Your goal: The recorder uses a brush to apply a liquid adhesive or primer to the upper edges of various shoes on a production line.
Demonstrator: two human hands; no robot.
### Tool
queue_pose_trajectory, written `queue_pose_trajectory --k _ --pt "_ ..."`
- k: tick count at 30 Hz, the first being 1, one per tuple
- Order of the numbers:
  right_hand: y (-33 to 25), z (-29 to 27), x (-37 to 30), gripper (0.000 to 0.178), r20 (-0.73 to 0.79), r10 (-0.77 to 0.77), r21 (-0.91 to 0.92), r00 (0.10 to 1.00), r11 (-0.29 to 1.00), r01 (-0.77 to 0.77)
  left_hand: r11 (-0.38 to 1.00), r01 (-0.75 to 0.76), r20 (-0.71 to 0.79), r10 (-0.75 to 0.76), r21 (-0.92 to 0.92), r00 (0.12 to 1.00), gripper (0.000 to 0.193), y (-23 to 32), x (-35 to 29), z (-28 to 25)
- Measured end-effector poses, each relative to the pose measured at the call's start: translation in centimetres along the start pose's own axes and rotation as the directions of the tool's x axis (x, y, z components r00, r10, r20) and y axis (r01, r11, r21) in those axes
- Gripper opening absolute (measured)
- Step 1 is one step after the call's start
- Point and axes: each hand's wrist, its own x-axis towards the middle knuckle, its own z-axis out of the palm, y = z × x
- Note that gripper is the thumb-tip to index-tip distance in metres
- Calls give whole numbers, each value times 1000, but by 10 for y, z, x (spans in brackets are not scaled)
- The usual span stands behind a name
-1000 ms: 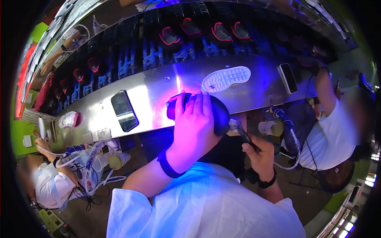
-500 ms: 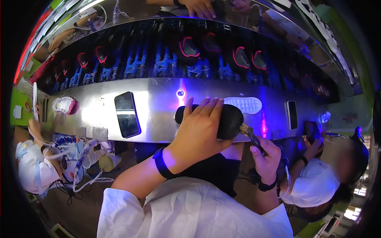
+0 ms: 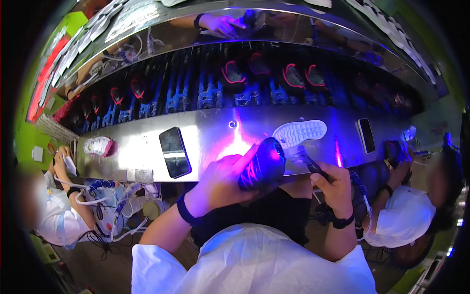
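My left hand (image 3: 215, 183) is closed around a dark shoe upper (image 3: 264, 166) with pink markings on its side, tilted up above the front edge of the metal bench. A closed grip of my right hand (image 3: 335, 190) holds a brush (image 3: 310, 162) by its dark handle. The bristles, pale under blue light, are just right of the shoe upper, with a small gap between them. Behind the brush a white shoe sole (image 3: 299, 133) lies on the bench, its patterned face up.
The metal bench (image 3: 205, 127) carries a phone (image 3: 175, 152), another phone (image 3: 365, 135) and a pink-white shoe part (image 3: 98, 146). Beyond it runs a blue-slatted conveyor (image 3: 210, 93) with several dark shoe uppers (image 3: 234, 72). Co-workers sit at left (image 3: 58, 206) and right (image 3: 399, 215).
My left hand has turned the shoe upper from lying lengthwise to tilted up, showing its pink-marked side. The brush has come away from it. The whole view has shifted a little.
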Motion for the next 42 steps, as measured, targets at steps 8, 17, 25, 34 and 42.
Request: queue_pose_trajectory --k 8,17,25,34,42 --pt "-22 -8 7 34 162 -92 -24 983 995 97 765 205 238 -69 -611 969 107 28 -9 -7" --pt "9 -20 -5 33 216 -18 49 976 999 7 530 270 266 -86 -804 960 84 32 -1 11" --pt "64 -15 -44 28 189 118 87 975 987 -137 270 511 449 -260 -816 855 61 33 13 23" --pt "30 -20 -36 30 201 166 24 966 984 -174 261 454 368 -319 -852 873 54 36 7 24" --pt "12 -42 -44 30 395 248 -119 885 969 -218 365 440 298 -384 -821 874 55 16 -8 14"
